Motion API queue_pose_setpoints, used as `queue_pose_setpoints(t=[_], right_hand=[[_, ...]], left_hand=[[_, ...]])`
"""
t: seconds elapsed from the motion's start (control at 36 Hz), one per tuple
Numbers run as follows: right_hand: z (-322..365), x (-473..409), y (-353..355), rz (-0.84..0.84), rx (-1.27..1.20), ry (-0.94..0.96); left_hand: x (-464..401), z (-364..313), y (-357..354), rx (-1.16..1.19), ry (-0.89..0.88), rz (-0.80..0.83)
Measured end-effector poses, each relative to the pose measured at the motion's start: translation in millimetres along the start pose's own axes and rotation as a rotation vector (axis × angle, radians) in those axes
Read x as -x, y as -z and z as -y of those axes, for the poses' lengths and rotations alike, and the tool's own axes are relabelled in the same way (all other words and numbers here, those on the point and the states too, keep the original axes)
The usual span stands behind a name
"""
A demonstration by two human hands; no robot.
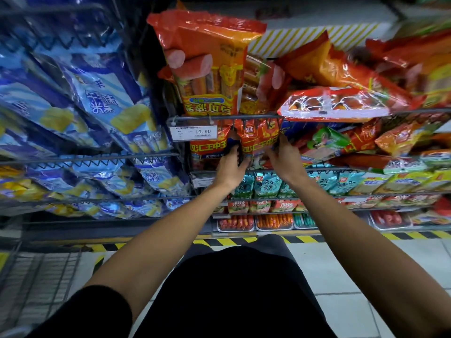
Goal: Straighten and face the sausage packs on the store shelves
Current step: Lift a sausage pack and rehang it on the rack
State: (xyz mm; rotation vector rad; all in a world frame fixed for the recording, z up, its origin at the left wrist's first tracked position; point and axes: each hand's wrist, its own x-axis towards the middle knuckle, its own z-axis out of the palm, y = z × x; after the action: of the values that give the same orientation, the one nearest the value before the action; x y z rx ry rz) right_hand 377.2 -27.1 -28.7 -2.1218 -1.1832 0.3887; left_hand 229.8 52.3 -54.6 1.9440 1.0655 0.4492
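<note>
Between both hands, the red sausage pack [259, 137] stands on the second shelf; left hand [230, 167] and right hand [284, 158] each pinch its edges. Above the grip, toppled packs [336, 103] remain unstraightened

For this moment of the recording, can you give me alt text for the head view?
Both hands grip one red sausage pack on a wire store shelf, the left hand at its left edge and the right hand at its right. A 19.90 price tag hangs just left, with blue snack bags filling the neighbouring rack.
</note>
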Motion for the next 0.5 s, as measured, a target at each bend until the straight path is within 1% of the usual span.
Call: queue_pose_setpoints(t=[0.06, 0.17, 0.31, 0.39, 0.5], right_hand=[[-3, -6, 3, 0.024, 0.151, 0.017], [-1, -11, 14, 0.053, 0.229, 0.020], [1, -7, 16, -0.008, 0.120, 0.105], [4, -8, 16, -0.051, 0.078, 0.149], [2, -10, 14, -0.090, 0.049, 0.159]], left_hand=[[-4, 0, -3, -0.023, 0.011, -0.050], [-4, 3, -2, -0.056, 0.014, -0.112], [3, 7, 2, -0.065, -0.020, -0.191], [8, 7, 0, -0.054, -0.036, -0.275], [10, 0, 5, -0.077, -0.037, -0.419]])
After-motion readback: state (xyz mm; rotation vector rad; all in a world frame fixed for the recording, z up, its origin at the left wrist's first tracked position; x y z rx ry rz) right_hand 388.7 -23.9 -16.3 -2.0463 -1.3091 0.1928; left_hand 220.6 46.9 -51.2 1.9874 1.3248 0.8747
